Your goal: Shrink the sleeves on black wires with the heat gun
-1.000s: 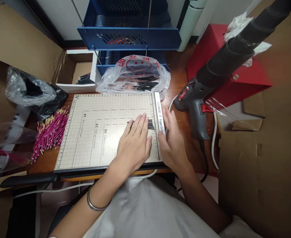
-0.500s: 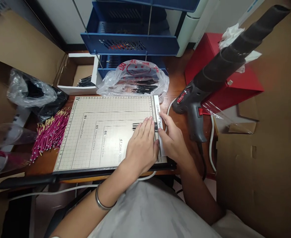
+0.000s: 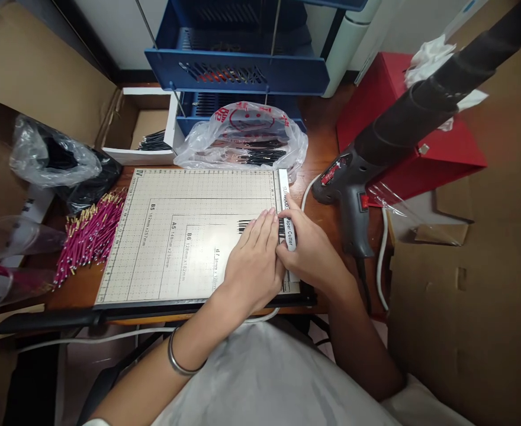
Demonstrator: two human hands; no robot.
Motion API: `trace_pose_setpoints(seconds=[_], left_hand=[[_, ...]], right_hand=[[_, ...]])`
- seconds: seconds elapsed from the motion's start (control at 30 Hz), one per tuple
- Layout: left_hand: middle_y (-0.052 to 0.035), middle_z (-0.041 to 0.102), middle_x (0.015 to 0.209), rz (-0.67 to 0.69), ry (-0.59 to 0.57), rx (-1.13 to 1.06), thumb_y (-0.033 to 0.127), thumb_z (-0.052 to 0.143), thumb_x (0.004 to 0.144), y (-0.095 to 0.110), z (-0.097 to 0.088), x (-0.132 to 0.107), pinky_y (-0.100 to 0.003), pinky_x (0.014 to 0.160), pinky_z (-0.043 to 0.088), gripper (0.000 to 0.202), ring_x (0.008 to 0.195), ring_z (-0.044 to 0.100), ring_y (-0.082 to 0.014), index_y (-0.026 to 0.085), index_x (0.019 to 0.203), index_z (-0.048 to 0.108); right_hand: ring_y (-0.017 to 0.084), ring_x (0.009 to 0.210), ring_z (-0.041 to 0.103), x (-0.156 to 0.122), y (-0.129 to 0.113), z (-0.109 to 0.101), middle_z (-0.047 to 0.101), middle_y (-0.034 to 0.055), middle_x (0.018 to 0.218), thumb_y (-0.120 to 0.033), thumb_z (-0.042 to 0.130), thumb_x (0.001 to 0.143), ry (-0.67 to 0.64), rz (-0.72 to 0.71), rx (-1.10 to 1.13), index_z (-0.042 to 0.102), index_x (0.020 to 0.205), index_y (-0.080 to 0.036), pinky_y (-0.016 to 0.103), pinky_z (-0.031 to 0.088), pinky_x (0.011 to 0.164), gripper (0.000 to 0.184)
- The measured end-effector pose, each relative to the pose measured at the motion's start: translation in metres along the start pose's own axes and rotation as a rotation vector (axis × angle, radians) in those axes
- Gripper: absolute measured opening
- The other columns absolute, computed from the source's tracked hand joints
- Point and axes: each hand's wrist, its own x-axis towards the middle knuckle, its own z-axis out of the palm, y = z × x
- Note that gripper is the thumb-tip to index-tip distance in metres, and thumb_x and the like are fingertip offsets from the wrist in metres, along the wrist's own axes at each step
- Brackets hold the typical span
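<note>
A paper cutter (image 3: 154, 236) with a gridded cream board lies in front of me. Several thin black wires (image 3: 244, 226) rest side by side near its right edge. My left hand (image 3: 254, 257) lies flat over them, fingers together and stretched out, so their middle is hidden. At the white "Paper Cutter" strip (image 3: 289, 232), my right hand (image 3: 309, 245) is open. Its thumb and index finger stand apart on either side of the wires' right ends, the thumb close to my left hand. The cutter's black handle (image 3: 47, 321) is down along the near edge.
Magenta wires with gold tips (image 3: 92, 236) are heaped left of the board, beside clear plastic cups (image 3: 16, 236). Behind stand a white box (image 3: 138, 157), a plastic bag (image 3: 243, 130) of black wires and blue trays (image 3: 238, 71). A heat gun (image 3: 353, 201) and a red box (image 3: 451, 157) are at right.
My right hand has shifted inward over the white strip, its index finger and thumb now closer around the wire ends. My left hand stays flat on the wires. The view has tilted slightly.
</note>
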Motion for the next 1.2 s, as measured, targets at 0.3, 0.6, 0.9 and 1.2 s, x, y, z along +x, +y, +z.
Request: trace_pose_setpoints(seconds=[0.3, 0.6, 0.9, 1.2], left_hand=[[-0.0272, 0.040, 0.175, 0.007, -0.026, 0.006, 0.030, 0.031, 0.112, 0.001, 0.001, -0.003, -0.051, 0.137, 0.034, 0.065, 0.167, 0.036, -0.0340, -0.009, 0.164, 0.040], [-0.0258, 0.038, 0.176, -0.020, -0.104, 0.064, 0.027, 0.031, 0.113, 0.008, -0.007, 0.007, -0.054, 0.135, 0.037, 0.063, 0.165, 0.038, -0.0365, -0.007, 0.165, 0.041], [-0.0225, 0.037, 0.177, -0.068, -0.091, 0.017, 0.022, 0.033, 0.109, 0.012, -0.002, 0.009, -0.052, 0.137, 0.034, 0.064, 0.167, 0.035, -0.0342, -0.005, 0.166, 0.040], [-0.0247, 0.038, 0.176, -0.064, -0.020, -0.080, 0.018, 0.035, 0.103, 0.013, 0.003, 0.010, -0.051, 0.138, 0.032, 0.066, 0.167, 0.035, -0.0322, -0.004, 0.166, 0.038]], right_hand=[[0.037, 0.156, 0.054, 0.002, 0.002, -0.001, 0.052, 0.0171, 0.170, -0.011, 0.061, 0.081, 0.065, 0.009, 0.050, 0.070, 0.108, -0.023, 0.056, 0.055, 0.120, 0.031], [0.032, 0.151, 0.061, -0.004, 0.014, 0.008, 0.060, 0.0161, 0.164, -0.016, 0.061, 0.081, 0.261, 0.063, 0.323, 0.065, 0.129, -0.023, 0.056, 0.046, 0.130, 0.049], [0.032, 0.142, 0.068, -0.005, 0.015, 0.005, 0.074, 0.0117, 0.146, -0.025, 0.062, 0.085, 0.307, 0.095, 0.301, 0.068, 0.123, -0.024, 0.057, 0.049, 0.127, 0.039], [0.030, 0.149, 0.062, -0.002, 0.015, 0.005, 0.069, 0.0106, 0.155, -0.027, 0.056, 0.090, 0.297, 0.154, 0.235, 0.067, 0.138, -0.024, 0.057, 0.041, 0.134, 0.049]])
